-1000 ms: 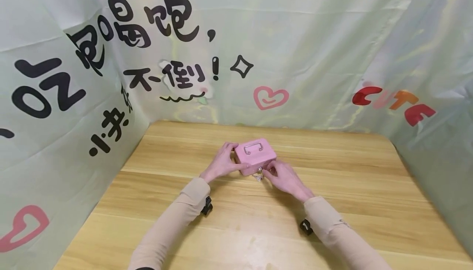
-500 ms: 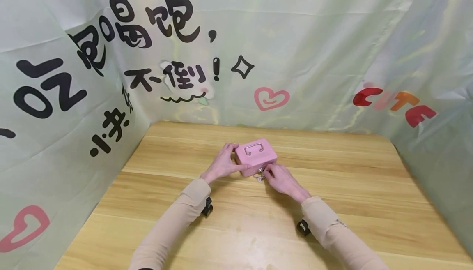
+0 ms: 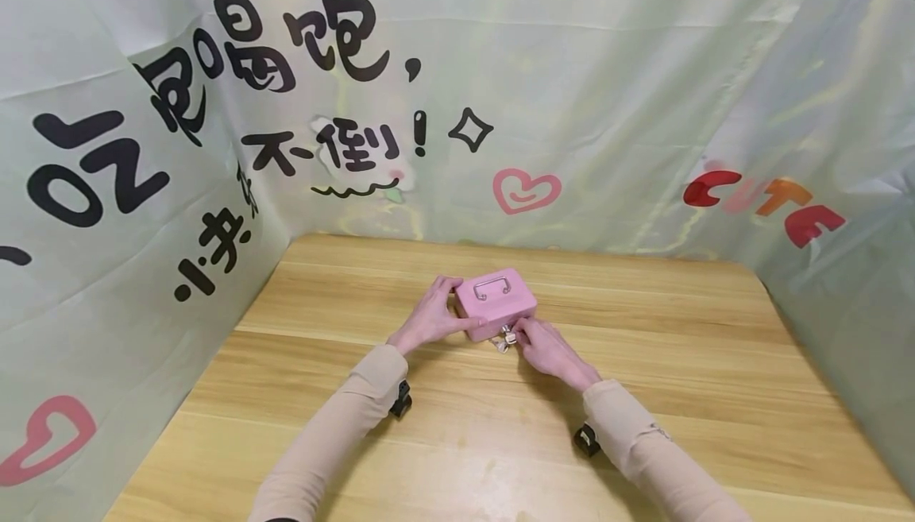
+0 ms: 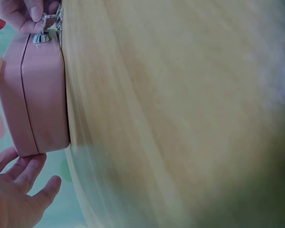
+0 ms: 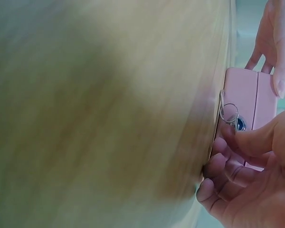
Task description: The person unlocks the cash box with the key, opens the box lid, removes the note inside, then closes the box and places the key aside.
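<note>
A small pink cash box [image 3: 509, 307] with a wire handle [image 3: 493, 287] on its lid stands closed on the table. My left hand [image 3: 431, 314] grips its left end, thumb over the front edge of the lid and fingers on the end wall. In the front wall is a round silver lock [image 5: 241, 124] with a key [image 4: 48, 16] in it. My right hand [image 3: 549, 349] pinches the key between thumb and forefinger, which partly hide it in the right wrist view. A key ring [image 5: 222, 109] hangs from the key, close to the tabletop.
The wooden table [image 3: 472, 442] reaches back to a pale printed curtain [image 3: 608, 109], which also runs along both sides. Each forearm wears a small black camera, the left one [image 3: 401, 400] and the right one [image 3: 588, 440], below the sleeve cuffs.
My right hand has shifted slightly at the lock, and more of the silver key shows beside its fingertips. My left hand and the cash box stay practically in place.
</note>
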Action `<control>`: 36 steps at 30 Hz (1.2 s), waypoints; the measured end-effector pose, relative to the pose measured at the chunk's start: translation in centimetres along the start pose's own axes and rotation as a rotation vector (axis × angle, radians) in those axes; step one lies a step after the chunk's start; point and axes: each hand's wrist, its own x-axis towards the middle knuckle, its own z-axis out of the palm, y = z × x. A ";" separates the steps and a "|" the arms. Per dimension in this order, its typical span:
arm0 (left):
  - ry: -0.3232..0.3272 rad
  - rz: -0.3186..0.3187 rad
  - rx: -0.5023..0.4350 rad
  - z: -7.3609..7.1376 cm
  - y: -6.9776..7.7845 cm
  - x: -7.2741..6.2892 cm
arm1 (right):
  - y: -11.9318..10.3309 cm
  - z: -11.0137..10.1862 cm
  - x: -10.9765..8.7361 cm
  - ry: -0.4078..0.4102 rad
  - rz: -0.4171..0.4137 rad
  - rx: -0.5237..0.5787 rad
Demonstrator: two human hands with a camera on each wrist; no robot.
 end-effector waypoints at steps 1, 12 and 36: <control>0.002 0.003 0.002 0.0 0.0 0.0 | 0.0 0.0 0.0 -0.001 -0.002 0.003; -0.016 -0.012 -0.005 -0.1 0.1 0.0 | -0.3 -0.4 -0.2 0.018 0.014 0.042; -0.076 0.054 -0.048 -0.1 -0.9 -0.4 | 1.7 -1.9 -0.5 0.159 0.055 0.404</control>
